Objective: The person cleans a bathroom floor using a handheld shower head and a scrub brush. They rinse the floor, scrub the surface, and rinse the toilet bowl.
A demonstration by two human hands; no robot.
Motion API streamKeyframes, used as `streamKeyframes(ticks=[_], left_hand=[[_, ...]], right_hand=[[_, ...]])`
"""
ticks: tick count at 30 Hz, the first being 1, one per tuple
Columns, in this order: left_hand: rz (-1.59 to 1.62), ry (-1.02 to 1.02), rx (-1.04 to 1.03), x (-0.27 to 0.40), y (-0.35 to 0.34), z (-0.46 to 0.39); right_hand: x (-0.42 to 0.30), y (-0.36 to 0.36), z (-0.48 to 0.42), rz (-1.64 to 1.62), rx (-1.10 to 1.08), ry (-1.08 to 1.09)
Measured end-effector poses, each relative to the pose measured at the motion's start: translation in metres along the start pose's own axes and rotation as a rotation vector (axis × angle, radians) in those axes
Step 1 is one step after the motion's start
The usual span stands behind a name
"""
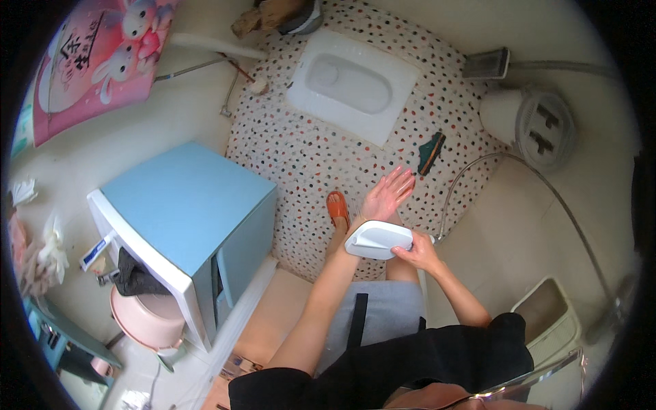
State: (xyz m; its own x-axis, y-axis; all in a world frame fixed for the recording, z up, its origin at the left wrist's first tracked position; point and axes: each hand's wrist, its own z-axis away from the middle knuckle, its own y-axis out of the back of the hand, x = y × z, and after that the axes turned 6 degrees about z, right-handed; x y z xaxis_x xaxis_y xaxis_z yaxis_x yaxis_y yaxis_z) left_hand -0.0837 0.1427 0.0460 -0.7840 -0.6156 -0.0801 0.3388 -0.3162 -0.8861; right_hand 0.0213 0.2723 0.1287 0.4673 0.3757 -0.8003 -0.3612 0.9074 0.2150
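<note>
My right hand (422,251) grips the handle of a white shower head (380,240). The shower head is held flat over my left wrist and hides part of it; its spray face is turned down, out of sight. Faint streaks of water show beside the wrist. Beyond the shower head, my left hand (385,196) is stretched out with the palm up, wet and holding nothing. From the handle end, a metal shower hose (538,177) arcs away to the right wall.
A white squat toilet (405,82) is set in the speckled floor. A dark green brush-like object (431,154) lies near it. On the left stands a blue cabinet (189,200), with a pink basin (146,318) behind. A lidded bucket (499,115) stands right. My foot wears an orange slipper (336,205).
</note>
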Motion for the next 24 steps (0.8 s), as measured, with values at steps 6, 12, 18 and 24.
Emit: streamKeyframes(ticks=[6, 12, 18, 24], left_hand=[[-0.008, 0.053, 0.15, 0.006, 0.043, 0.101], [-0.371, -0.054, 0.429, -0.018, 0.085, 0.17], [-0.262, -0.106, 0.576, 0.005, 0.16, 0.181], [-0.326, -0.104, 0.514, 0.038, 0.248, 0.137]], right_hand=[[0.021, -0.063, 0.007, -0.231, 0.383, -0.201], [0.06, -0.164, -0.006, 0.187, 0.488, -0.088], [0.124, -0.194, -0.094, 0.154, 0.426, -0.204], [0.342, -0.149, -0.199, 1.003, 0.734, -0.428]])
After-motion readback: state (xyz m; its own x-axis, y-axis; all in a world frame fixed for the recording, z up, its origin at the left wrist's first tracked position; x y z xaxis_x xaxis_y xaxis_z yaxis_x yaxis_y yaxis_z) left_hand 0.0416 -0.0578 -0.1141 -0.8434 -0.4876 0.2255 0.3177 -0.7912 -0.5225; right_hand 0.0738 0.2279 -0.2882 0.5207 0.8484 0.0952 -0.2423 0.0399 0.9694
